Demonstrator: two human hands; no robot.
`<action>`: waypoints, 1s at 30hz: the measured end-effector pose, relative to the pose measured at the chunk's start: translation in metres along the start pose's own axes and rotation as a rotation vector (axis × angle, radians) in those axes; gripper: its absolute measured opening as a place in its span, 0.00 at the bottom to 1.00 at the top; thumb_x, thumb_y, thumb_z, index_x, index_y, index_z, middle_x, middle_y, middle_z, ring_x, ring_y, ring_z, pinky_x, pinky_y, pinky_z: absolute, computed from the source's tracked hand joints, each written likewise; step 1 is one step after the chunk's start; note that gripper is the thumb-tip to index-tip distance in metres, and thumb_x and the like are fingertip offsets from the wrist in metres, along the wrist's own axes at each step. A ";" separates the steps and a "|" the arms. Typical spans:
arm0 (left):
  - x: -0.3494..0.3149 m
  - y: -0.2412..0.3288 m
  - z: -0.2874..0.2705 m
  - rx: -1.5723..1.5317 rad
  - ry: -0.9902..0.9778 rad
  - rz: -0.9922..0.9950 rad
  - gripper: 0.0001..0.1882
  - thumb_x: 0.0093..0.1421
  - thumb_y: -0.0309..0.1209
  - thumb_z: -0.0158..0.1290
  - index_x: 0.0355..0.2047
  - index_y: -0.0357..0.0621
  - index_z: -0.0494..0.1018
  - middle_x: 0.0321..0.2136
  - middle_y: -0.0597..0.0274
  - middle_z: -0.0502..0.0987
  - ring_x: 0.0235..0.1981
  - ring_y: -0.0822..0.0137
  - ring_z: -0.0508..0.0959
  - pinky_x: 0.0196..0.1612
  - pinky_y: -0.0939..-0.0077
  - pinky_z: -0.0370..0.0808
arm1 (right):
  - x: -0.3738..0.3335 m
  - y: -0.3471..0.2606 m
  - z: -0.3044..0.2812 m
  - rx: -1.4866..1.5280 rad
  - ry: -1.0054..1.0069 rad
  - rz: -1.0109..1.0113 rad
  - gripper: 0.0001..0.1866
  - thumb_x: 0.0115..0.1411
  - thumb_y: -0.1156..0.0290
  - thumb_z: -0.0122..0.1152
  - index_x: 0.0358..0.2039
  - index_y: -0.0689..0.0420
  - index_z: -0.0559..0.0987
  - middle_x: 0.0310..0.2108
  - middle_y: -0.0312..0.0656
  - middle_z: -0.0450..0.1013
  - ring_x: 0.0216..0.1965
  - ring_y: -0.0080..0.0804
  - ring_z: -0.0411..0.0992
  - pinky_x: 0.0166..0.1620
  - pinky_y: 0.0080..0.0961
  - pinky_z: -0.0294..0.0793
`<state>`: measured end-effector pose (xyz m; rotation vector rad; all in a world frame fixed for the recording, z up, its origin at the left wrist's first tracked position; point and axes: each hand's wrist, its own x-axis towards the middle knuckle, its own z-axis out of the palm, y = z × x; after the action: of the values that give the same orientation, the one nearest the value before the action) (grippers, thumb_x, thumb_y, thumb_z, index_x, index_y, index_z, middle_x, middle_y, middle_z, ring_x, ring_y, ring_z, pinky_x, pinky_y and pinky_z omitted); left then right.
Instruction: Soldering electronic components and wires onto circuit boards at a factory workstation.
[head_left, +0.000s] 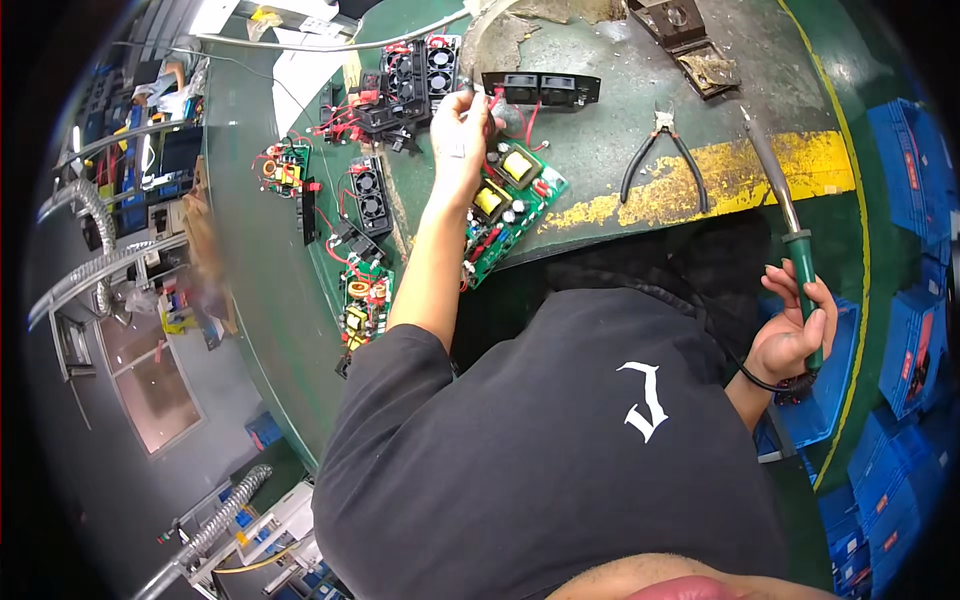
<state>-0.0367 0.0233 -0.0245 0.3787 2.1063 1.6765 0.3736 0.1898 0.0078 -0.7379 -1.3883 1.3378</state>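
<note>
My right hand (795, 335) is wrapped round the green handle of a soldering iron (772, 165), whose metal shaft points up and away over the bench. The fingers of my left hand (460, 135) are pinched together at the left end of a black panel (540, 88) with two dark square openings and red wires. What sits between those fingertips is too small to make out. Right beside the left wrist lies a green circuit board (515, 200) with yellow-wrapped transformers, joined to the panel's side by red wires. Cutting pliers (665, 160) with dark handles lie spread on the bench.
Several black fans (405, 75) with red wires are piled at the far left, and more boards (365, 300) lie left of my arm. A soldering stand box (690, 45) sits at the back. Blue bins (905, 340) line the right side. The bench edge (600, 240) runs before my body.
</note>
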 end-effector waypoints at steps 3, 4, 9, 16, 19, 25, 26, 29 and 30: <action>-0.015 0.008 0.029 0.068 0.053 -0.047 0.12 0.68 0.36 0.60 0.40 0.39 0.77 0.30 0.67 0.77 0.25 0.76 0.73 0.34 0.77 0.74 | 0.001 0.002 -0.003 -0.018 0.032 0.017 0.23 0.71 0.60 0.40 0.47 0.69 0.74 0.44 0.70 0.76 0.39 0.57 0.82 0.42 0.40 0.87; -0.018 0.004 0.034 0.245 0.055 0.185 0.13 0.63 0.35 0.64 0.39 0.38 0.77 0.33 0.64 0.76 0.29 0.73 0.74 0.36 0.75 0.75 | 0.002 0.001 -0.004 -0.016 0.021 0.014 0.23 0.71 0.60 0.40 0.47 0.69 0.74 0.44 0.70 0.76 0.39 0.57 0.82 0.42 0.40 0.87; -0.020 -0.002 0.022 0.657 0.044 0.772 0.11 0.54 0.30 0.69 0.34 0.41 0.80 0.42 0.57 0.79 0.47 0.57 0.76 0.51 0.64 0.73 | 0.003 0.001 -0.002 -0.022 0.016 0.005 0.24 0.71 0.59 0.40 0.47 0.69 0.74 0.42 0.69 0.77 0.39 0.56 0.82 0.42 0.40 0.87; -0.039 0.022 -0.015 0.690 -0.231 1.030 0.12 0.46 0.27 0.69 0.32 0.47 0.80 0.37 0.64 0.82 0.42 0.56 0.80 0.50 0.62 0.75 | 0.006 0.006 -0.012 -0.036 -0.029 0.031 0.23 0.71 0.60 0.38 0.49 0.67 0.73 0.43 0.71 0.76 0.40 0.56 0.82 0.46 0.42 0.86; -0.044 0.013 -0.010 0.856 -0.151 0.972 0.10 0.47 0.32 0.69 0.31 0.51 0.81 0.28 0.65 0.80 0.34 0.58 0.81 0.40 0.60 0.75 | 0.009 0.015 -0.022 0.026 -0.049 0.049 0.23 0.72 0.60 0.38 0.51 0.67 0.73 0.45 0.74 0.75 0.42 0.59 0.81 0.48 0.43 0.85; -0.075 0.052 -0.005 0.777 -0.155 0.674 0.29 0.53 0.33 0.67 0.56 0.48 0.76 0.38 0.53 0.80 0.42 0.49 0.79 0.48 0.59 0.77 | 0.033 0.016 -0.027 -0.033 -0.144 0.039 0.25 0.72 0.58 0.37 0.52 0.67 0.73 0.47 0.73 0.76 0.45 0.62 0.80 0.50 0.45 0.84; -0.085 0.064 -0.007 0.903 -0.055 0.778 0.27 0.52 0.32 0.66 0.54 0.45 0.76 0.40 0.54 0.80 0.45 0.49 0.78 0.50 0.61 0.76 | 0.036 0.018 -0.026 -0.022 -0.144 0.044 0.25 0.72 0.58 0.37 0.52 0.67 0.73 0.47 0.73 0.76 0.45 0.62 0.80 0.50 0.45 0.84; -0.131 0.138 -0.016 1.102 -0.155 0.840 0.20 0.51 0.30 0.61 0.45 0.40 0.77 0.42 0.58 0.79 0.52 0.50 0.75 0.55 0.61 0.74 | 0.042 0.001 -0.010 -0.064 -0.137 -0.031 0.25 0.71 0.59 0.37 0.52 0.66 0.73 0.46 0.73 0.76 0.43 0.61 0.80 0.48 0.43 0.84; -0.138 0.160 -0.014 0.885 -0.275 1.007 0.08 0.46 0.33 0.62 0.24 0.42 0.81 0.28 0.54 0.81 0.35 0.52 0.83 0.39 0.58 0.80 | 0.044 -0.001 -0.010 -0.061 -0.141 -0.077 0.25 0.71 0.59 0.37 0.51 0.66 0.74 0.45 0.73 0.76 0.41 0.60 0.81 0.46 0.42 0.85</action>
<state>0.0702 -0.0145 0.1544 2.0507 2.4581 0.7858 0.3704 0.2330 0.0181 -0.6332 -1.5596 1.3121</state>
